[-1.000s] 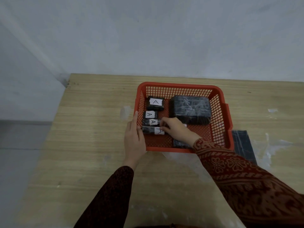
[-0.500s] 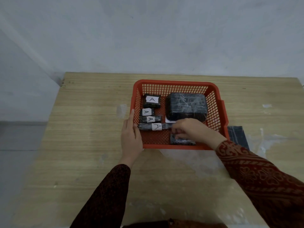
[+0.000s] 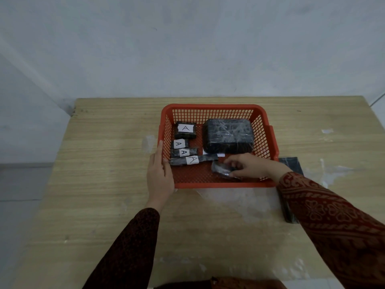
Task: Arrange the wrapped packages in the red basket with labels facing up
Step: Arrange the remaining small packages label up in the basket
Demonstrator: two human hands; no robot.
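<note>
A red mesh basket (image 3: 216, 109) sits on the wooden table. Along its left side lie several black wrapped packages with white "A" labels up: a square one (image 3: 185, 130), two short ones (image 3: 179, 144) (image 3: 184, 152) and a long one (image 3: 192, 159). A large black package (image 3: 229, 135) fills the back right, no label showing on top, with white paper peeking from under it. My left hand (image 3: 159, 174) holds the basket's left wall. My right hand (image 3: 248, 165) grips a small black package (image 3: 221, 170) at the front of the basket, tilted, no label visible.
The wooden table (image 3: 104, 184) ends at a wall behind and drops off on the left. A dark flat package (image 3: 290, 163) lies on the table just right of the basket, partly under my right sleeve. Shiny tape residue marks the tabletop near the basket's front.
My right hand left the long labelled package, moved right to the small package at the basket's front and has lifted and tilted it. My left hand stayed on the basket's side.
</note>
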